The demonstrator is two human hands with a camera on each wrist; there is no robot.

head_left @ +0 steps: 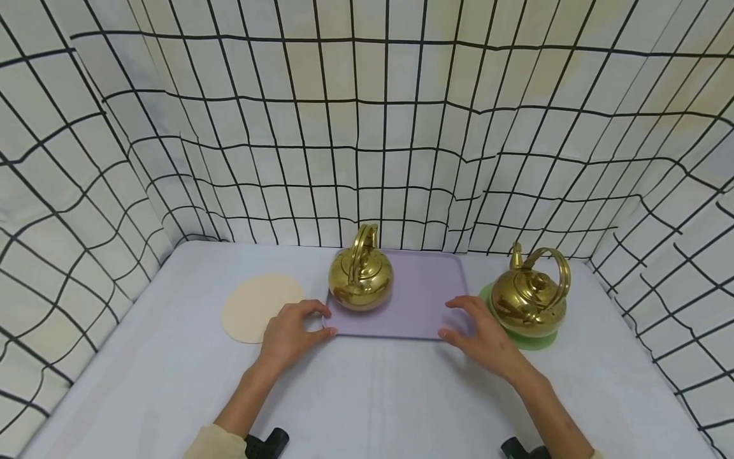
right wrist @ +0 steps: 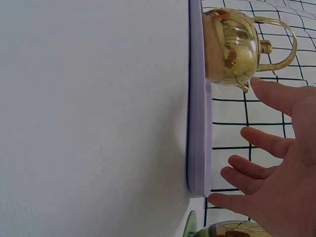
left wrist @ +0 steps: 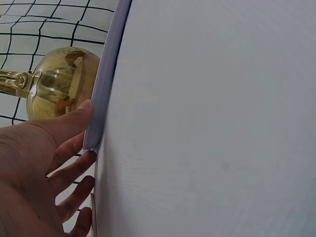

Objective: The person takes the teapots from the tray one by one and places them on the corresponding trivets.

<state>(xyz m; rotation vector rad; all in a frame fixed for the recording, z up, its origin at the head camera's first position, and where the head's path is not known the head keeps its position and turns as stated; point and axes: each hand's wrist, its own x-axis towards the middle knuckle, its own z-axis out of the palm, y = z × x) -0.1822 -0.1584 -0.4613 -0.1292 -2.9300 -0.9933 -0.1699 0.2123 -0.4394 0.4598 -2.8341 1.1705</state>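
Observation:
A shiny gold teapot (head_left: pixel 360 278) stands on the left part of a flat purple tray (head_left: pixel 427 306). My left hand (head_left: pixel 291 335) is at the tray's front left corner; in the left wrist view its thumb (left wrist: pixel 79 118) lies against the tray edge and the other fingers reach round the corner. Over the tray's right side my right hand (head_left: pixel 482 335) is spread, thumb and fingers apart with nothing between them. The right wrist view shows those fingers (right wrist: pixel 266 140) apart from the tray rim (right wrist: pixel 199 148). Beside this hand a second gold teapot (head_left: pixel 530 299) sits on a green round mat (head_left: pixel 530 343).
A cream round mat (head_left: pixel 258 306) lies on the white table (head_left: pixel 367 395) left of the tray, partly behind my left hand. A black wire grid (head_left: pixel 387 146) over white sheeting encloses the back and both sides, close behind the tray.

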